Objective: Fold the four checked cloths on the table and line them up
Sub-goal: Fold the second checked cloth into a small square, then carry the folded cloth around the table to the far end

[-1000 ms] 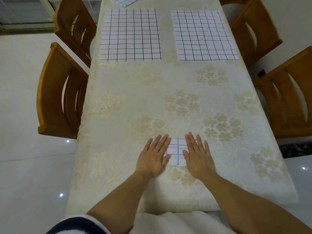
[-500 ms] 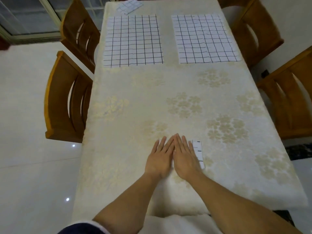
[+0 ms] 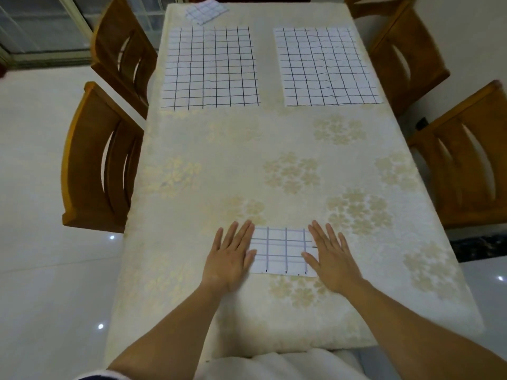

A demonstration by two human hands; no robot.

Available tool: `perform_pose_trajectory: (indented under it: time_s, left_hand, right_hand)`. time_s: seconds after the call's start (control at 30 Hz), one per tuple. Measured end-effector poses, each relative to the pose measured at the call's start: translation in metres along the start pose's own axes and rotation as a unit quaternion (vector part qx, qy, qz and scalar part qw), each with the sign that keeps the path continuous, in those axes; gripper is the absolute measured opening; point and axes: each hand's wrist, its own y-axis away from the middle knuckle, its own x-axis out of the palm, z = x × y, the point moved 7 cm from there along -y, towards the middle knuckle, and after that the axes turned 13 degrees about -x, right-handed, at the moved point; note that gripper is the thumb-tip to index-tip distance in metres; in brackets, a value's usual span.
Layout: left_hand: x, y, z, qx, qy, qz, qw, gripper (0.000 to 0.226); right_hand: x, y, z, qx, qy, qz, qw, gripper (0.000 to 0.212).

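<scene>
Head view, looking down the bench (image 3: 247,160), which has a cream cover with pale gold flower prints. Near the front edge there's a folded cloth (image 3: 279,250), a small white rectangle with a dark grid, lying flat. The left hand (image 3: 229,259) sits palm down on its left edge, fingers straight and close together, thumb tip on the fabric. The right hand (image 3: 332,260) does the same on the right edge, palm down, fingers straight and a bit spread. So the grip on both sides is apart and flat, just pressing, nothing curled around the fabric. The middle of the folded cloth shows between the two hands.

At the far end, the left cloth (image 3: 210,68) and right cloth (image 3: 329,67) lie spread flat side by side with a gap between them, both unfolded. Behind the left one, right at the far edge, the far cloth (image 3: 205,12) is a small folded piece turned at an angle. Wooden chairs (image 3: 96,165) stand along both sides, two each, on a glossy white floor (image 3: 41,187).
</scene>
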Motion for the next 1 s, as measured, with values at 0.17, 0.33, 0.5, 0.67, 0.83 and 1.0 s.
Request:
perform_pose_trajectory:
  time_s: [0.17, 0.33, 0.5, 0.67, 0.83, 1.0]
  left_hand:
    - [-0.023, -0.028, -0.010, 0.032, 0.084, -0.046, 0.995, 0.069]
    - [-0.045, -0.059, -0.028, 0.020, 0.047, 0.025, 0.998, 0.068]
    - [-0.066, -0.045, -0.020, -0.033, 0.206, 0.051, 0.977, 0.027]
    - [-0.079, -0.014, -0.015, -0.086, 0.510, 0.080, 0.852, 0.012]
    - [-0.081, 0.020, -0.039, -0.098, 0.632, 0.144, 0.755, 0.027]
    - [-0.084, 0.056, -0.054, -0.093, 0.601, 0.126, 0.783, 0.035]
  right_hand:
    - [-0.044, -0.028, 0.002, 0.020, -0.066, -0.044, 0.997, 0.061]
    - [-0.052, -0.047, 0.017, 0.061, -0.213, 0.034, 0.975, 0.045]
    - [-0.053, -0.009, 0.016, 0.082, -0.373, -0.084, 0.920, 0.012]
    - [-0.063, 0.037, 0.022, 0.163, -0.486, -0.206, 0.833, 0.014]
    - [-0.081, 0.070, 0.038, 0.204, -0.582, -0.303, 0.726, 0.012]
    - [-0.094, 0.094, 0.050, 0.185, -0.609, -0.328, 0.698, 0.015]
